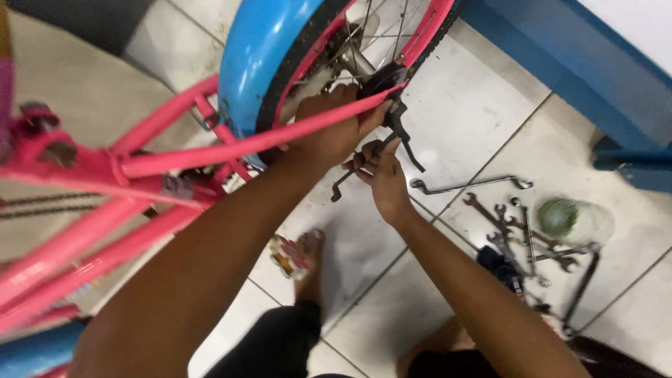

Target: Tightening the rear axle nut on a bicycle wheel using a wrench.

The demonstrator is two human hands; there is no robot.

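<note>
A dark wrench (pixel 360 162) lies with its long axis on a diagonal, its lower end pointing down-left toward the floor tiles and its upper end pointing up-right at the rear axle of a pink bicycle frame (pixel 140 168). It sits just below the pink chain stay, beside the black kickstand (pixel 406 143), whose leg angles down to the right.

The right hand (pixel 381 178) comes up from the lower right with the forearm stretched straight; its fingers are curled shut round the middle of the wrench, knuckles facing the camera. The left hand (pixel 332 129) reaches in from the lower left along a long, extended arm, and its fingers are closed over the pink stay near the axle, just under the blue mudguard (pixel 255 56) and the spoked wheel (pixel 381 31). The two hands are almost touching.

On the white tiled floor (pixel 455 112) to the right lie a long double-ended spanner (pixel 470 184), a scatter of smaller spanners (pixel 521 238) and a clear bottle with a green cap (pixel 574 220). A sandalled foot (pixel 301 255) rests below the hands.
</note>
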